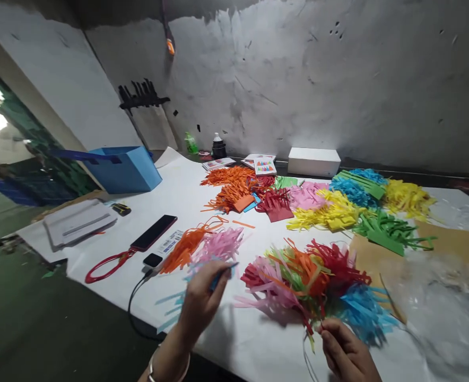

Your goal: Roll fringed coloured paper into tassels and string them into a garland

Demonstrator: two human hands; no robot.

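My left hand is closed in a pinch on a blue paper tassel, whose cut strips trail out to the left below the wrist. Near the table's front edge, my right hand pinches the thin string of a tassel garland. Its bunch of fringed paper tassels, in pink, lime, orange, red and blue, lies just beyond those fingers. What exactly sits between the right fingertips is partly hidden. Beside my left hand lie a loose pink tassel and an orange tassel.
Piles of fringed paper, orange, yellow and green, spread across the back. A phone with a red strap, a small black device on a cable, and a blue box stand left. Clear plastic covers the right.
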